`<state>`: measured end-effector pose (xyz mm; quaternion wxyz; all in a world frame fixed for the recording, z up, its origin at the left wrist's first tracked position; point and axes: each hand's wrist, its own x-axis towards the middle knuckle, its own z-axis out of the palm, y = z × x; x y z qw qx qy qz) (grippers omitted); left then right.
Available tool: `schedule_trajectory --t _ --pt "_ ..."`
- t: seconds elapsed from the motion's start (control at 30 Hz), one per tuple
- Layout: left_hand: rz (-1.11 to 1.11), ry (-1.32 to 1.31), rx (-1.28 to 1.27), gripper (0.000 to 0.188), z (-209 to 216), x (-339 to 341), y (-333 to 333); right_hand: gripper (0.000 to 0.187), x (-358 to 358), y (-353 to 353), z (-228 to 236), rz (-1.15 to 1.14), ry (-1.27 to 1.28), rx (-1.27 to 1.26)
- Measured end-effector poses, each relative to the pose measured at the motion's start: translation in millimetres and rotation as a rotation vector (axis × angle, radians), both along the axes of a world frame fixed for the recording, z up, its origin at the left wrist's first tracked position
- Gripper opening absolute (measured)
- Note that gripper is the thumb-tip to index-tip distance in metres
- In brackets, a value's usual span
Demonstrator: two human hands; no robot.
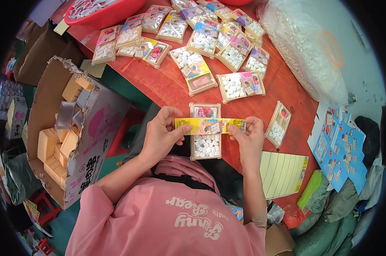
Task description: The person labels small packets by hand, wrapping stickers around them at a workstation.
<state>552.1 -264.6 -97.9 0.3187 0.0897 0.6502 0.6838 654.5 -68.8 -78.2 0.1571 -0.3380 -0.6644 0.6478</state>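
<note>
Yellow label strip stretched across a small clear tray of white tablets, similar labelled trays spread over the red bench, yellow sticker sheet right, blue printed sheets beyond, torn cardboard carton left.

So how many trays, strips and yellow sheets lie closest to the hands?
Strip: 1, pinched by left hand and right hand
Trays: 2, one under it, one further right
Yellow sheet: 1
Total: 4
</note>
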Motion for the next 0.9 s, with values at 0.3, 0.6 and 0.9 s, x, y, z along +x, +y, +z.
schedule_trajectory --t 0.3,0.6,0.9 --pt "-0.017 0.114 -0.207 0.024 -6 1 -3 0.04 -5 -11 -4 0.059 -0.212 0.466" --pt "0.035 -0.029 -0.001 0.017 -30 11 -21 0.04 -5 -44 0 0.138 -0.283 0.525" --pt "-0.088 0.298 -0.176 0.032 -32 11 -21 0.041 -6 -47 0 0.117 -0.24 0.443"
